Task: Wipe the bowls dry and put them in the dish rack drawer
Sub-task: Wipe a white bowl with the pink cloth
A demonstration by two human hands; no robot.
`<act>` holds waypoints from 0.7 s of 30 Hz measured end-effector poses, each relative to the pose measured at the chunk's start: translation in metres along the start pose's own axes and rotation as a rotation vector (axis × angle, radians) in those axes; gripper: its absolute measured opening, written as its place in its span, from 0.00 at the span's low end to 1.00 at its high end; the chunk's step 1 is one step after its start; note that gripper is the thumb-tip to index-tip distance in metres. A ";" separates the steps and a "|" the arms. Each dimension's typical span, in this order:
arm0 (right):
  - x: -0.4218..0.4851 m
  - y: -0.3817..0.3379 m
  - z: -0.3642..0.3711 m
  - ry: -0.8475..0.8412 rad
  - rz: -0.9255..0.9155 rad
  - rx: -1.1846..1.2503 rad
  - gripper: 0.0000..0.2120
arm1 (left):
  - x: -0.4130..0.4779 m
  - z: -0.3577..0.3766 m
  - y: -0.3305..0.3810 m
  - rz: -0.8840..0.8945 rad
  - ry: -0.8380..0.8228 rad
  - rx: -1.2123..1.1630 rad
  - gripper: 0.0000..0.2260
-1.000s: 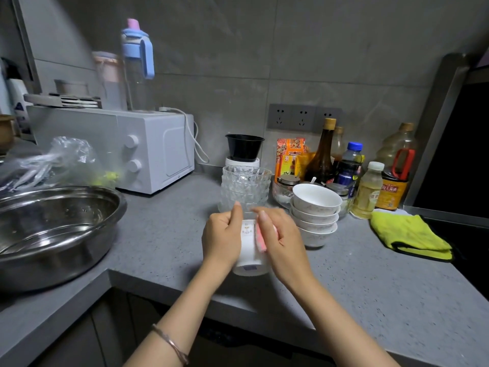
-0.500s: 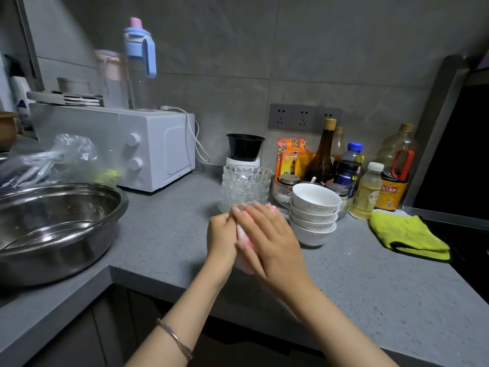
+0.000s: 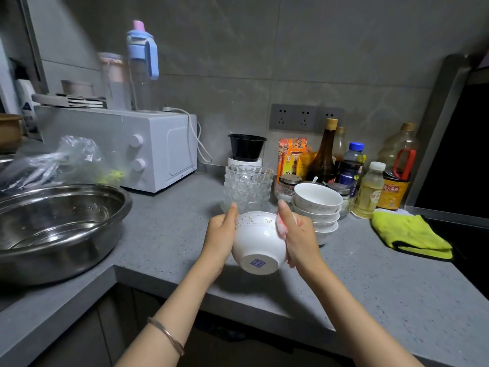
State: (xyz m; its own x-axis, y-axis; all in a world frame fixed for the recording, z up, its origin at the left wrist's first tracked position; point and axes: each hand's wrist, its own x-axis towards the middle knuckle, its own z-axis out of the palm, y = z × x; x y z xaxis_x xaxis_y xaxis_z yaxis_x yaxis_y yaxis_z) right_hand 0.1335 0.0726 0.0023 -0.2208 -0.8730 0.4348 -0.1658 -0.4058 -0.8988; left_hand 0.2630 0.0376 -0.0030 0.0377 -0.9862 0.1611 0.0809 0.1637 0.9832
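Spanning the lower view, the grey countertop (image 3: 164, 234) carries a stack of glass bowls (image 3: 248, 186) at twelve o'clock of the hands and a stack of white bowls (image 3: 317, 205) at two o'clock. Above its front edge is the held bowl (image 3: 258, 239), foot towards the wearer, rim pointing away. The left hand (image 3: 221, 234) clasps its nine o'clock wall. The right hand (image 3: 299, 234) pins a pink cloth (image 3: 280, 226) against its three o'clock wall (far fingers hidden). No drawer shows.
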 end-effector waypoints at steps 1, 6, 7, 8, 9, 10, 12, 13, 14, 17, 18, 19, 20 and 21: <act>0.001 -0.001 -0.001 -0.012 -0.035 -0.011 0.29 | 0.002 -0.001 0.001 0.065 -0.030 0.066 0.19; -0.003 -0.004 0.006 -0.048 -0.160 -0.129 0.27 | -0.001 0.005 0.000 0.309 -0.069 0.288 0.27; -0.005 -0.004 0.008 -0.032 -0.175 -0.122 0.27 | -0.001 0.005 -0.002 0.317 -0.032 0.269 0.27; -0.007 -0.003 0.009 -0.012 -0.205 -0.123 0.25 | -0.001 0.006 -0.002 0.300 0.001 0.222 0.26; -0.010 -0.001 0.010 0.002 -0.259 -0.145 0.22 | 0.001 0.006 -0.004 0.258 0.038 0.150 0.26; -0.014 0.001 0.010 0.002 -0.328 -0.194 0.18 | 0.003 0.006 -0.003 0.198 0.079 0.067 0.26; -0.022 0.009 0.012 -0.050 -0.485 -0.374 0.19 | 0.008 0.004 -0.002 0.087 0.175 -0.056 0.22; -0.027 0.014 0.014 -0.076 -0.561 -0.497 0.21 | 0.010 0.004 -0.002 0.056 0.212 -0.076 0.20; -0.032 0.019 0.016 -0.085 -0.627 -0.607 0.22 | 0.011 0.003 -0.001 0.043 0.228 -0.079 0.20; -0.033 0.021 0.020 -0.081 -0.780 -0.800 0.24 | 0.009 0.001 0.001 0.059 0.171 -0.060 0.22; -0.029 0.018 0.019 -0.074 -0.780 -0.805 0.23 | 0.007 0.001 0.000 0.064 0.140 -0.053 0.22; -0.024 0.012 0.017 -0.061 -0.741 -0.765 0.22 | 0.005 0.001 0.000 0.067 0.114 -0.046 0.21; -0.019 0.007 0.016 -0.050 -0.681 -0.687 0.21 | 0.003 0.002 0.001 0.066 0.097 -0.054 0.20; -0.015 0.002 0.015 -0.047 -0.611 -0.587 0.21 | 0.001 0.003 0.003 0.053 0.091 -0.071 0.18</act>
State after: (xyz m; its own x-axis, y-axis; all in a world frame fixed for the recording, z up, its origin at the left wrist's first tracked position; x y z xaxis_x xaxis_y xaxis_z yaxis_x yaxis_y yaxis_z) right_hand 0.1512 0.0806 -0.0072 0.1078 -0.5616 0.8203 -0.7175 -0.6151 -0.3268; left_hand 0.2599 0.0371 0.0003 0.1341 -0.9703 0.2011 0.1464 0.2201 0.9644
